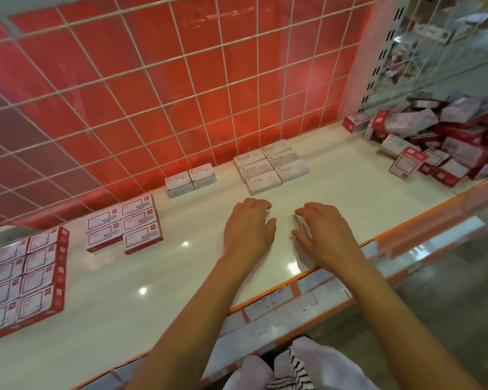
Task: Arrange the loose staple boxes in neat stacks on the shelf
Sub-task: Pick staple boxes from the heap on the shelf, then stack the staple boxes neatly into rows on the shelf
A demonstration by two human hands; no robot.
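Evidently a placing step is in hand: both hands are low over the bare middle of the shelf, just in front of the STAPLES block. The right hand pinches a small white box between its thumb and curled fingers, down at the shelf surface. The left hand is cupped palm down with a sliver of white at its fingertips. Whether it grips a box of its own I cannot tell from here.

To do this well, I would first match the box to its kind. It looks closer to the STAPLES block or to the white pair beside it than to the red-and-white blocks further left. Then I would turn it label up, the same way as its neighbours, set it square and slide it in until its edges touch theirs. A free hand could steady the block, since a push at one corner would likely skew the columns.

Well apart at the right end lies the loose heap, so by my reckoning plenty is left to sort.
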